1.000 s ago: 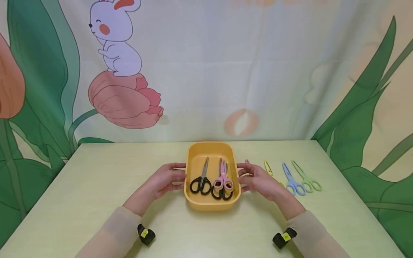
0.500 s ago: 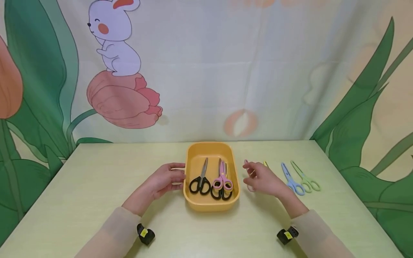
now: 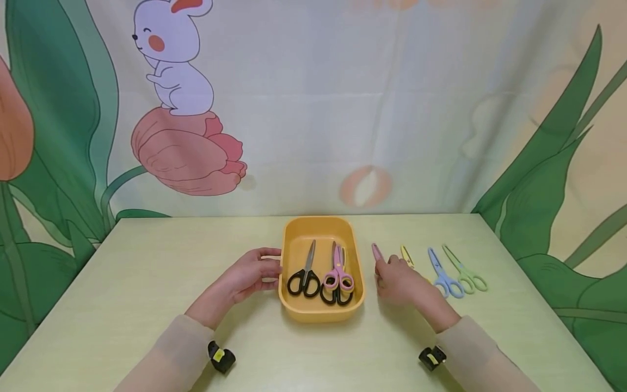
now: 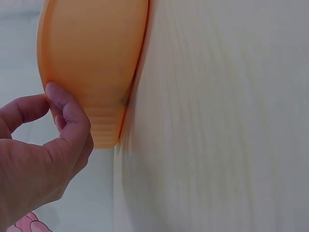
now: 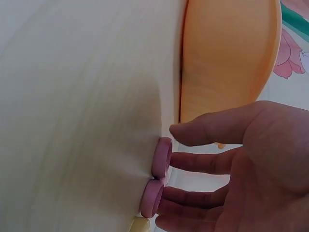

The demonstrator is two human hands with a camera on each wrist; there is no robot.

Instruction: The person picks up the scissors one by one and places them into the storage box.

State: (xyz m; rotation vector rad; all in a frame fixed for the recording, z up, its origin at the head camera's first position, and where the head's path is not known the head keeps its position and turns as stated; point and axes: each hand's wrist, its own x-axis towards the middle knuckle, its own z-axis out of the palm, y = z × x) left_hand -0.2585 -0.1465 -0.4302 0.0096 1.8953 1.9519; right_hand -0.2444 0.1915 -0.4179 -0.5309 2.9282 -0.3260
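Note:
An orange-yellow tray (image 3: 320, 316) stands mid-table. In it lie black-handled scissors (image 3: 307, 275) and a pink pair (image 3: 338, 269) on top of others. My left hand (image 3: 250, 275) rests its fingertips at the tray's left rim; the left wrist view has thumb and finger meeting the outer wall (image 4: 91, 58). To the right of the tray, my right hand (image 3: 404, 283) is down over another pair of pink scissors (image 3: 376, 251), mostly hidden under it. The right wrist view shows its fingertips at the pink handle loops (image 5: 162, 157), with the thumb just above them, apart.
Beyond my right hand lie yellow scissors (image 3: 406, 256), partly covered by the hand, then blue scissors (image 3: 443, 272) and green scissors (image 3: 465, 269). A printed curtain (image 3: 303, 109) hangs behind the table's back edge.
My right hand has left the tray's right side, moved a little rightward and lowered onto the pink scissors. The left hand has stayed at the tray, which has hardly moved.

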